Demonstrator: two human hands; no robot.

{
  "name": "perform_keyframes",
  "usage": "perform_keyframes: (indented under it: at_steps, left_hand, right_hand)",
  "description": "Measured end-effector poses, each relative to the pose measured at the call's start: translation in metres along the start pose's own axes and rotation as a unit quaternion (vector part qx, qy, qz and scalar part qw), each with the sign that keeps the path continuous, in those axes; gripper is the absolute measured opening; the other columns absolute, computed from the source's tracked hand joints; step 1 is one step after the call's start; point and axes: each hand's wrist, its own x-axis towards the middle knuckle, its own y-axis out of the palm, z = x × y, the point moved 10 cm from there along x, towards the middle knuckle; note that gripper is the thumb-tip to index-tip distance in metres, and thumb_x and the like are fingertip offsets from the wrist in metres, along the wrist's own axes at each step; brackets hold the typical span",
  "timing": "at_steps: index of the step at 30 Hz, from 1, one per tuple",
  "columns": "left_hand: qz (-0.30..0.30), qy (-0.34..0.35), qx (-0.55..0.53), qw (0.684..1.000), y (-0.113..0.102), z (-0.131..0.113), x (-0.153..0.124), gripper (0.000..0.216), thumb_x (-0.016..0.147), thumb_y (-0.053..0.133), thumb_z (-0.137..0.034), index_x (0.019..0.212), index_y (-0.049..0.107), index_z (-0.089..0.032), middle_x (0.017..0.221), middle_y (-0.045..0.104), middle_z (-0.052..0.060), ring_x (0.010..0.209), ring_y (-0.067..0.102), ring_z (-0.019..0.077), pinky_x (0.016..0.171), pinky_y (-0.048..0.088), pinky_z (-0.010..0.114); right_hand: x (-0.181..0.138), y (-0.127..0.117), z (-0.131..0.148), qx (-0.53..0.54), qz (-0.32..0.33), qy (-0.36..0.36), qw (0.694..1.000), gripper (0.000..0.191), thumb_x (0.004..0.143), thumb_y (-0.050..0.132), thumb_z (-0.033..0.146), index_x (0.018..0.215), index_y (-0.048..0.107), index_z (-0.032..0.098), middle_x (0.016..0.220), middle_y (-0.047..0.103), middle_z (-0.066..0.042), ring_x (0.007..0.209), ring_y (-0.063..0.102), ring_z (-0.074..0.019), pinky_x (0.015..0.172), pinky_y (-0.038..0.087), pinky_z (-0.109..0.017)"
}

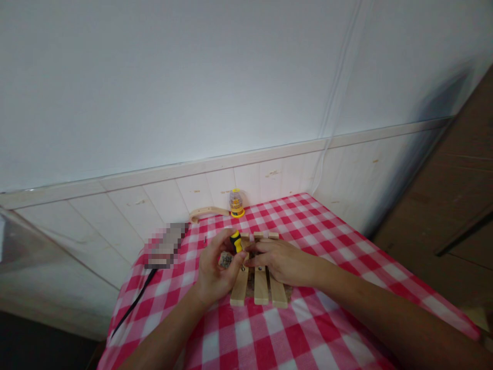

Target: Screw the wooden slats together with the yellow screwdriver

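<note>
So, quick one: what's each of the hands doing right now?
Left hand: closed around a yellow-and-black screwdriver.
Right hand: laid over the wooden slats; whether it grips anything cannot be told.

I've got a stubby screwdriver [236,241], yellow and black, handle up and tilted over the left of three slats [261,292]. Bright metal shows at its lower end; I can't tell if the tip is seated. Slats are pale bare wood, flat, side by side, with the left gap wider than the right. I see a dark fastener [260,269] in the middle one.
</note>
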Motion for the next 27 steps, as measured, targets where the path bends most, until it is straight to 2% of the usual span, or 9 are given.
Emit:
perform_keyframes:
  at_steps: [3, 8, 16, 27]
  left_hand:
    - [0.010, 0.004, 0.000, 1.000, 0.000, 0.001, -0.002, 0.046, 0.095, 0.076, -0.018, 0.139, 0.062, -0.025, 0.104, 0.078, 0.005, 0.085, 0.078, 0.0175, 0.076, 0.065, 0.026]
    - [0.022, -0.001, -0.025, 0.999, 0.000, 0.005, -0.005, 0.042, 0.100, 0.071, -0.021, 0.141, 0.061, -0.023, 0.114, 0.076, 0.009, 0.088, 0.079, 0.0190, 0.079, 0.065, 0.030]
    - [0.027, -0.021, -0.055, 0.998, 0.002, 0.011, -0.007, 0.041, 0.103, 0.066, -0.024, 0.143, 0.057, -0.021, 0.104, 0.076, 0.009, 0.089, 0.078, 0.0211, 0.079, 0.064, 0.033]
    - [0.034, -0.043, -0.043, 0.998, 0.007, 0.019, -0.015, 0.056, 0.102, 0.066, -0.022, 0.156, 0.051, -0.022, 0.111, 0.078, 0.010, 0.093, 0.078, 0.0202, 0.084, 0.064, 0.033]
  right_hand:
    - [0.000, -0.001, 0.001, -0.005, 0.000, -0.003, 1.000, 0.039, 0.103, 0.059, 0.003, 0.132, 0.079, 0.020, 0.147, 0.071, -0.012, 0.145, 0.059, -0.0280, 0.122, 0.046, -0.046]
    - [-0.001, 0.002, -0.001, -0.008, 0.002, -0.003, 1.000, 0.041, 0.103, 0.058, 0.003, 0.133, 0.077, 0.024, 0.147, 0.071, -0.009, 0.142, 0.061, -0.0261, 0.123, 0.044, -0.045]
    - [-0.001, 0.001, 0.000, -0.004, 0.006, -0.002, 1.000, 0.042, 0.103, 0.057, 0.003, 0.132, 0.077, 0.025, 0.149, 0.070, -0.009, 0.144, 0.060, -0.0264, 0.122, 0.044, -0.045]
    - [0.001, -0.004, 0.004, 0.000, 0.000, 0.001, 1.000, 0.045, 0.102, 0.054, 0.001, 0.133, 0.078, 0.024, 0.148, 0.071, -0.010, 0.147, 0.057, -0.0268, 0.124, 0.043, -0.048]
